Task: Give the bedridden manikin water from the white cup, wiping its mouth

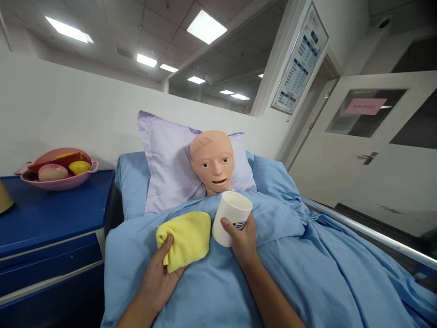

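I have the left hand (pixel 159 278) in front of the dummy (pixel 215 159), low and to the left on my feed, pinching a yellow cloth (pixel 189 237) with the thumb on top and the fingers beneath. My right hand (pixel 246 241) is wrapped around a white cup (pixel 225 221), thumb on the near side. The cup sits just below the dummy's chin, mouth up and leaning slightly, a dark striped mark partly showing by the thumb; I can't tell whether its base touches the quilt (pixel 211 296). The cloth is beside the cup, lower than the dummy and to its left. The blue quilt covers the dummy up to the neck. Behind the dummy's head I see a lilac pillow (pixel 169 159). Well to the dummy's left, a blue cabinet (pixel 61 212) carries a pink basket (pixel 58 185) with a yellow fruit (pixel 79 167) inside. A rail (pixel 375 234) runs to the dummy's right. Farther off, beyond the dummy, I get a white wall (pixel 85 105) and, to the right, a door (pixel 375 177) bearing a pink sign (pixel 366 106).
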Motion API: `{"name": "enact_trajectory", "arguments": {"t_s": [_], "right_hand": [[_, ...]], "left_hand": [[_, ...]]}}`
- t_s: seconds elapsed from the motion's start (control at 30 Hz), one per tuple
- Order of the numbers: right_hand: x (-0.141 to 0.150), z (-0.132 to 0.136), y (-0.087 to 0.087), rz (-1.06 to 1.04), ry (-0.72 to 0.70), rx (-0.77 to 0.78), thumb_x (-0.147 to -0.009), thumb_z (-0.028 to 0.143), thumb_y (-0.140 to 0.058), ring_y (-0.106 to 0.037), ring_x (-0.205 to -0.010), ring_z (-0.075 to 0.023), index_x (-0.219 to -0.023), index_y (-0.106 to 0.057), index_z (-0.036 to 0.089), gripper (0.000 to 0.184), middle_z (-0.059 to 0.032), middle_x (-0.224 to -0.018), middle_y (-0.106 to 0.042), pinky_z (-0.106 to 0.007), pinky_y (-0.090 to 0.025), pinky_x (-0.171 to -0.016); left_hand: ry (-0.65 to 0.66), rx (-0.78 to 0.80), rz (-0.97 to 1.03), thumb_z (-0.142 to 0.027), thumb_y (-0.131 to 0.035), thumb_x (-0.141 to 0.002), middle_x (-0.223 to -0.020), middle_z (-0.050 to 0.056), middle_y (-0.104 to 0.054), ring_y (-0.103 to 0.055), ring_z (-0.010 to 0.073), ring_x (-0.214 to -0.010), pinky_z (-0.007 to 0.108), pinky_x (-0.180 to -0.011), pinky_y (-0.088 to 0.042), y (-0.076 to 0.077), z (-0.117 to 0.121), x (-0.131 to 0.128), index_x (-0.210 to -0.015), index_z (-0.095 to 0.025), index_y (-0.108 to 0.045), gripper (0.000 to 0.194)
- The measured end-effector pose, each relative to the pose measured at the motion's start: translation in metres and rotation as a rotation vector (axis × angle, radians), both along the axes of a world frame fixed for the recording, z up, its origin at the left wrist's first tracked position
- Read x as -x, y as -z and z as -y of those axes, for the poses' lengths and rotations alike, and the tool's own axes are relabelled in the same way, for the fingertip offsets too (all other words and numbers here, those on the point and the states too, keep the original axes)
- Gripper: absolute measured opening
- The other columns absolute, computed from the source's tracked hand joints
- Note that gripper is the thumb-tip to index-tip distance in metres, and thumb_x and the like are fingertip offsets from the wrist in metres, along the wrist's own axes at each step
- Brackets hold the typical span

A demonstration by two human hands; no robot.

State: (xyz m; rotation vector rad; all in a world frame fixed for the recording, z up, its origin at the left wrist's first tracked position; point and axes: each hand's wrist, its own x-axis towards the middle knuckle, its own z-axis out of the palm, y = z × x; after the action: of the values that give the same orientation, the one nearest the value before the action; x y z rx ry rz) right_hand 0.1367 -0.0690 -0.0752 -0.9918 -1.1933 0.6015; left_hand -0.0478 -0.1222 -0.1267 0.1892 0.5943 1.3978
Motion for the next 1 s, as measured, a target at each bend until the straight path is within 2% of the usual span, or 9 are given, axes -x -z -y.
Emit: {"name": "enact_trajectory", "arguments": {"t_s": [0.17, 0.27, 0.33, 0.4, 0.43, 0.5, 0.57, 0.77, 1.0], "right_hand": [[-0.003, 0.004, -0.003, -0.074, 0.124, -0.062, -0.061, 0.044, -0.08, -0.063, -0.08, -0.0226, -0.109, -0.057, 0.021, 0.059, -0.0049, -0.095, -0.067, -0.038, -0.052, -0.073], [-0.01, 0.001, -0.006, -0.134, 0.174, -0.084, -0.061, 0.045, -0.08, -0.062, -0.082, -0.0222, -0.11, -0.056, 0.021, 0.06, -0.0049, -0.097, -0.065, -0.038, -0.052, -0.074], [-0.015, -0.001, -0.009, -0.176, 0.187, -0.083, -0.062, 0.046, -0.079, -0.062, -0.082, -0.0219, -0.111, -0.055, 0.02, 0.06, -0.0049, -0.097, -0.065, -0.038, -0.052, -0.074], [-0.019, -0.003, -0.011, -0.229, 0.189, -0.073, -0.062, 0.047, -0.079, -0.062, -0.08, -0.0216, -0.111, -0.056, 0.02, 0.06, -0.0045, -0.095, -0.065, -0.037, -0.053, -0.073], [-0.021, -0.005, -0.011, -0.255, 0.186, -0.063, -0.062, 0.047, -0.078, -0.062, -0.079, -0.0214, -0.11, -0.056, 0.02, 0.06, -0.0044, -0.094, -0.065, -0.037, -0.053, -0.072], [-0.023, -0.007, -0.012, -0.294, 0.188, -0.036, -0.062, 0.049, -0.078, -0.062, -0.077, -0.0212, -0.11, -0.057, 0.019, 0.061, -0.0043, -0.093, -0.065, -0.036, -0.053, -0.069], [-0.024, -0.009, -0.011, -0.307, 0.195, -0.016, -0.061, 0.05, -0.079, -0.062, -0.077, -0.0212, -0.111, -0.058, 0.019, 0.062, -0.0041, -0.093, -0.065, -0.035, -0.053, -0.069], [-0.024, -0.012, -0.009, -0.311, 0.177, -0.006, -0.062, 0.051, -0.079, -0.062, -0.078, -0.0208, -0.113, -0.058, 0.02, 0.064, -0.0044, -0.095, -0.066, -0.034, -0.053, -0.069], [-0.024, -0.014, -0.004, -0.315, 0.144, 0.023, -0.063, 0.049, -0.079, -0.064, -0.077, -0.0215, -0.114, -0.058, 0.021, 0.063, -0.0058, -0.096, -0.067, -0.037, -0.055, -0.069]], "left_hand": [[-0.057, -0.101, -0.198, -0.026, -0.072, -0.079, -0.122, 0.01, -0.068, -0.062, 0.0249, -0.116, 0.039, -0.103, -0.05, -0.031, 0.008, -0.009, -0.122, -0.02, -0.06, 0.045], [-0.261, -0.193, -0.444, -0.019, -0.071, -0.077, -0.118, 0.006, -0.07, -0.062, 0.0242, -0.116, 0.039, -0.106, -0.046, -0.055, 0.002, -0.02, -0.119, -0.023, -0.061, 0.043], [-0.483, -0.366, -0.665, -0.016, -0.068, -0.078, -0.122, 0.004, -0.067, -0.057, 0.0238, -0.123, 0.038, -0.111, -0.04, -0.072, -0.012, -0.029, -0.121, -0.026, -0.061, 0.045], [-0.614, -0.674, -0.849, -0.016, -0.065, -0.079, -0.131, 0.004, -0.062, -0.047, 0.0241, -0.133, 0.038, -0.116, -0.032, -0.088, -0.033, -0.038, -0.124, -0.026, -0.059, 0.047], [-0.6, -0.846, -0.935, -0.016, -0.063, -0.08, -0.135, 0.006, -0.059, -0.042, 0.0248, -0.136, 0.039, -0.118, -0.027, -0.096, -0.045, -0.043, -0.124, -0.024, -0.06, 0.045], [-0.411, -1.157, -1.142, -0.016, -0.057, -0.082, -0.138, 0.008, -0.056, -0.038, 0.0258, -0.139, 0.044, -0.12, -0.019, -0.11, -0.072, -0.053, -0.12, -0.021, -0.063, 0.039], [-0.212, -1.326, -1.282, -0.014, -0.051, -0.084, -0.132, 0.01, -0.062, -0.042, 0.0256, -0.137, 0.048, -0.121, -0.014, -0.118, -0.096, -0.06, -0.113, -0.021, -0.067, 0.034], [-0.041, -1.212, -1.235, -0.014, -0.062, -0.079, -0.12, 0.013, -0.068, -0.044, 0.0277, -0.135, 0.052, -0.12, -0.013, -0.106, -0.123, -0.069, -0.108, -0.021, -0.068, 0.03], [-0.11, -1.202, -1.345, -0.022, -0.066, -0.079, -0.116, 0.012, -0.069, -0.048, 0.0293, -0.131, 0.048, -0.122, -0.015, -0.072, -0.121, -0.053, -0.102, -0.023, -0.072, 0.024]]}}
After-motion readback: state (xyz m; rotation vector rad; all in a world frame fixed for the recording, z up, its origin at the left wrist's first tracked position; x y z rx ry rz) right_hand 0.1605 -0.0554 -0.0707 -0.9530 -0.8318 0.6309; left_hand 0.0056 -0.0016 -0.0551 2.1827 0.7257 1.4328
